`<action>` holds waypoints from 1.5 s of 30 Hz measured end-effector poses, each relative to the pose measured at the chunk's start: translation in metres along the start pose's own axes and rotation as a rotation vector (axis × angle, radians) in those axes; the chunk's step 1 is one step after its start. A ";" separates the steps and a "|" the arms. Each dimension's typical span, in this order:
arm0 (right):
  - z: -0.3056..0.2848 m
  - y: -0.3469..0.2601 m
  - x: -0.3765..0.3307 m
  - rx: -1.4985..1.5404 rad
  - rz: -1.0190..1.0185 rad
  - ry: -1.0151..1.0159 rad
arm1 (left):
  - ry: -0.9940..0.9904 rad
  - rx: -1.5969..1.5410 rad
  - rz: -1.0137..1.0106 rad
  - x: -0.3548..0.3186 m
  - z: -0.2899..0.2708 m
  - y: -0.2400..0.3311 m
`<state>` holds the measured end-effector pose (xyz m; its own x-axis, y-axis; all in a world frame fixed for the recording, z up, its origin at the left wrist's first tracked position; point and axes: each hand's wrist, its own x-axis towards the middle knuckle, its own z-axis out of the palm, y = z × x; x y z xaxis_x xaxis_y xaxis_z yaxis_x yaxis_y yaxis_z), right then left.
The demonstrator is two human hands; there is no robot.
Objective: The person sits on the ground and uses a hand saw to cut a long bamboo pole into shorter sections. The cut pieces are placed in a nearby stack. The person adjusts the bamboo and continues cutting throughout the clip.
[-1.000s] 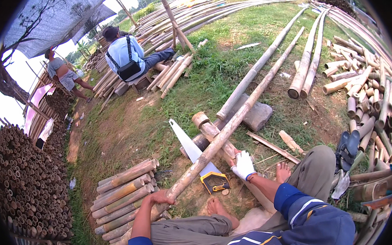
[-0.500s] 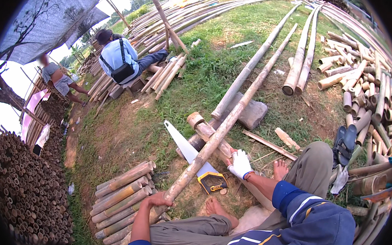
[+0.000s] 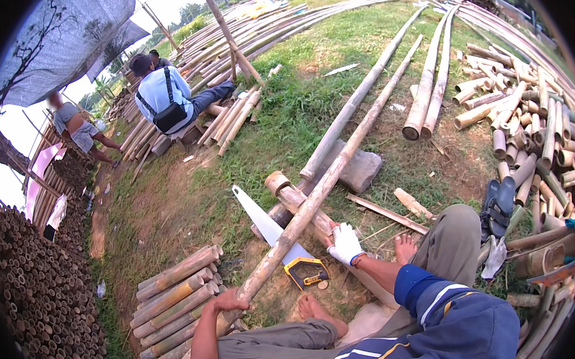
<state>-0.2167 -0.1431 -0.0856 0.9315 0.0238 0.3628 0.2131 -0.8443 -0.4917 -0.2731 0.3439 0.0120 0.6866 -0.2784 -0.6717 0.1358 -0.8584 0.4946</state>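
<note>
My bare left hand (image 3: 226, 302) is closed around the near end of a long bamboo pole (image 3: 303, 216). The pole slants away to the far right, crossing over a thicker bamboo beam (image 3: 315, 219). Wearing a white glove with bare fingertips, my right hand (image 3: 345, 244) is closed on that beam, just right of the pole. A handsaw (image 3: 258, 211) with a yellow and black handle lies beneath the pole, its blade pointing away from me; the pole hides part of the blade. My bare feet flank the beam.
Cut bamboo lengths (image 3: 179, 288) are stacked at my left, beside a tall pile (image 3: 41, 293). A stone block (image 3: 361, 170) sits beyond the beam. Sandals (image 3: 498, 207) and heaped bamboo pieces (image 3: 527, 119) are on the right. One person (image 3: 167, 98) sits farther off; another (image 3: 77, 123) stands left.
The view has turned slightly, shifting the surroundings toward the left. Both hands keep their places on the bamboo, and the saw lies as before.
</note>
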 end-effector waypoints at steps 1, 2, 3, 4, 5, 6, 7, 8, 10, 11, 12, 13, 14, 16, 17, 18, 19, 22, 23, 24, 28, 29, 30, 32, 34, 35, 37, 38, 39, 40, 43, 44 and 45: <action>0.000 0.000 0.001 0.009 -0.005 0.002 | 0.005 -0.001 0.007 0.000 0.000 -0.003; 0.000 -0.001 0.000 0.011 -0.003 -0.002 | -0.001 -0.002 0.002 0.000 -0.001 -0.002; -0.001 -0.001 0.000 0.013 0.000 -0.006 | -0.006 -0.002 -0.003 0.000 -0.001 -0.002; -0.001 -0.001 0.000 0.015 0.002 -0.010 | -0.012 -0.003 -0.007 0.000 -0.001 -0.002; -0.001 -0.002 0.000 0.006 0.004 -0.012 | -0.017 -0.018 0.004 0.000 -0.001 -0.003; -0.001 -0.002 0.000 -0.003 0.006 -0.013 | -0.023 -0.033 0.015 0.000 -0.001 -0.003; -0.001 -0.002 0.000 -0.012 0.008 -0.015 | -0.029 -0.048 0.026 0.001 0.000 -0.004; -0.001 -0.001 -0.001 -0.016 0.008 -0.012 | -0.032 -0.047 0.010 0.001 0.000 -0.002; -0.001 0.003 -0.001 -0.024 0.010 -0.006 | -0.040 -0.044 -0.019 0.002 -0.002 0.003; 0.000 -0.001 0.000 -0.008 0.007 -0.009 | -0.059 -0.078 -0.026 0.001 -0.002 -0.007; 0.001 -0.006 0.001 0.008 0.004 -0.012 | -0.077 -0.112 -0.031 0.000 -0.004 -0.016; 0.001 -0.005 0.001 0.012 0.007 -0.015 | -0.105 -0.146 -0.027 0.003 -0.004 -0.019; 0.001 -0.004 0.002 0.015 0.005 -0.010 | -0.111 -0.158 -0.052 0.004 -0.004 -0.023; 0.001 0.004 0.001 0.010 0.011 0.001 | -0.135 -0.178 -0.094 0.007 -0.007 -0.014; 0.002 0.003 0.001 0.018 0.021 -0.012 | -0.189 -0.161 -0.080 0.004 -0.012 -0.010; 0.002 0.004 0.002 0.021 0.018 -0.013 | -0.199 -0.169 -0.093 0.001 -0.015 -0.010; 0.001 0.005 0.003 0.024 0.015 -0.013 | -0.209 -0.177 -0.107 -0.002 -0.017 -0.009; 0.002 0.003 0.006 0.043 0.011 -0.021 | -0.187 -0.189 -0.185 -0.022 -0.026 -0.014; 0.004 0.000 0.009 0.049 0.007 -0.022 | -0.159 -0.174 -0.221 -0.032 -0.031 -0.025; 0.007 -0.001 0.000 0.047 0.013 -0.043 | -0.151 -0.170 -0.261 -0.044 -0.019 -0.032; 0.008 0.013 0.002 0.063 0.037 -0.056 | -0.117 -0.267 -0.367 -0.064 -0.032 -0.024; 0.012 0.008 0.006 0.069 0.026 -0.037 | -0.087 -0.291 -0.345 -0.069 -0.030 -0.047; 0.014 0.004 0.005 0.097 0.026 -0.049 | -0.055 -0.317 -0.327 -0.078 -0.024 -0.069; 0.015 0.002 0.011 0.097 0.038 -0.050 | 0.051 -0.225 -0.341 -0.080 -0.021 -0.097; 0.003 0.016 0.010 0.000 0.106 -0.071 | 0.075 -0.134 -0.316 -0.069 -0.031 -0.063; 0.006 0.008 0.015 0.016 0.120 -0.124 | 0.095 -0.132 -0.349 -0.084 -0.029 -0.058; 0.001 -0.008 0.019 0.024 0.155 -0.187 | 0.078 -0.089 -0.376 -0.093 -0.030 -0.038; -0.007 -0.004 0.020 -0.035 0.154 -0.147 | 0.069 -0.032 -0.387 -0.081 -0.035 -0.038; -0.003 -0.008 0.024 -0.068 0.131 -0.125 | 0.125 0.005 -0.389 -0.084 -0.033 -0.042; 0.002 -0.012 0.025 -0.102 0.110 -0.100 | 0.105 -0.014 -0.389 -0.089 -0.033 -0.046; -0.008 -0.045 0.030 0.005 -0.248 0.126 | 0.066 -0.050 -0.364 -0.092 -0.035 -0.035; -0.008 -0.056 0.030 0.037 -0.378 0.199 | 0.093 -0.028 -0.359 -0.095 -0.034 -0.037; -0.002 -0.065 0.025 0.078 -0.378 0.199 | 0.119 0.001 -0.348 -0.094 -0.034 -0.037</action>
<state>-0.2077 -0.0883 -0.0428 0.7102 0.2132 0.6709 0.5573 -0.7526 -0.3507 -0.3184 0.4171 0.0759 0.6775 0.0819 -0.7309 0.3751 -0.8933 0.2475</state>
